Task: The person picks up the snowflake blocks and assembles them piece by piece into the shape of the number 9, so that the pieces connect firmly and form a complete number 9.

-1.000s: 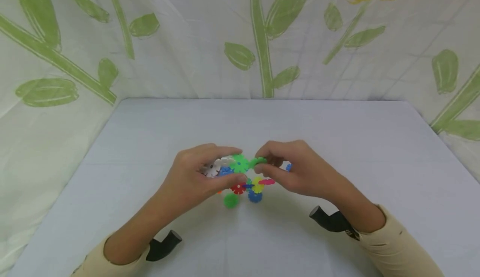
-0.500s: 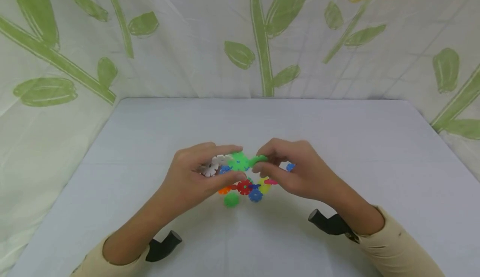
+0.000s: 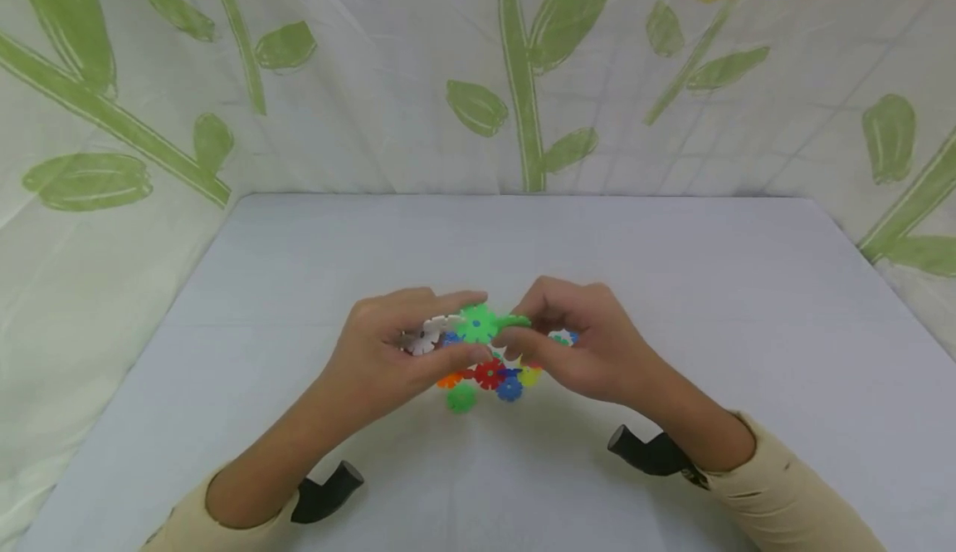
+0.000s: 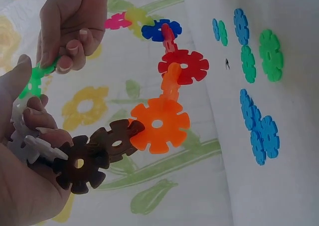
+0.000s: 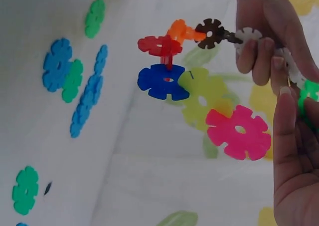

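A chain of notched plastic snowflake discs hangs between the hands. It runs from a pink disc [image 5: 239,132] through a yellow disc [image 5: 202,100], a blue disc [image 5: 163,82], red ones, an orange disc [image 4: 159,125] and a brown disc [image 4: 80,164] to white discs [image 4: 26,145]. At its other end is a green disc [image 3: 476,324]. My left hand [image 3: 381,338] grips the white and green part, fingers curled around it. My right hand [image 3: 582,332] pinches a second green disc [image 3: 515,320], which meets the first at its edge. The pink end dangles free.
Loose blue discs [image 4: 269,136] and green discs [image 4: 271,55] lie on the white table [image 3: 299,245] beneath the chain. A curtain with printed leaves [image 3: 478,108] stands behind the table. A black wrist mount [image 3: 329,490] sits below each forearm.
My right hand has shifted slightly to the left and its fingers have moved over the green disc. The dangling part of the chain has swung a little. My left hand has stayed nearly still.
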Demonstrator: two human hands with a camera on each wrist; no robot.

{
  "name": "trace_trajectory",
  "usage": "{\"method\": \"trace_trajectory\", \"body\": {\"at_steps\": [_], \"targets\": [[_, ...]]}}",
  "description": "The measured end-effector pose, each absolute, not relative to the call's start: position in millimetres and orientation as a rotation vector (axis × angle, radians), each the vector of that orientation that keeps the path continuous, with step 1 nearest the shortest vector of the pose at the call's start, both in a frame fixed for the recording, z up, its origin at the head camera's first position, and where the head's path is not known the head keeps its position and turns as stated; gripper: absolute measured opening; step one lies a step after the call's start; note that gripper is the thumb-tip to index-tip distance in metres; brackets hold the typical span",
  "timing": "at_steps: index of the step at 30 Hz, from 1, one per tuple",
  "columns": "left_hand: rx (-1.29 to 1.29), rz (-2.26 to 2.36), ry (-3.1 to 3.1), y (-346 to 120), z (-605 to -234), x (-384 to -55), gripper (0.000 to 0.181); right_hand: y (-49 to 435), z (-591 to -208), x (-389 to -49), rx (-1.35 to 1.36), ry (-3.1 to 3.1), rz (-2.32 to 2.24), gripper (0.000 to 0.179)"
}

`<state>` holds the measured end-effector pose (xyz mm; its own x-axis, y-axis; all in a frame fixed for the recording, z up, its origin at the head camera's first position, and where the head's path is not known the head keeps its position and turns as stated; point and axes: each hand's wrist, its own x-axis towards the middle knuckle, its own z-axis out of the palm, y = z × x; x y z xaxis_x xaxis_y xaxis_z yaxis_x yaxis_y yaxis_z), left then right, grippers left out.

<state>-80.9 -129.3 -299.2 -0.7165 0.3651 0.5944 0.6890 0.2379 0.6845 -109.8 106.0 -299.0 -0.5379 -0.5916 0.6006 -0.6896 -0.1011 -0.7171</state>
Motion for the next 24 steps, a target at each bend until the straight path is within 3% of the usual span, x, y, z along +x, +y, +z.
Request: {"method": "trace_trajectory", "body": {"at_steps": [14,24], "targets": [[-1.051,-1.584,-2.279,-128,-302,-82,0.045,107,-297,-105,1.478,-2.142,1.538,0.02],[-0.987,-1.248,-2.346,-130,-290,-79,0.041,104,-298,-113,1.445,-2.149,1.559,0.02]]}}
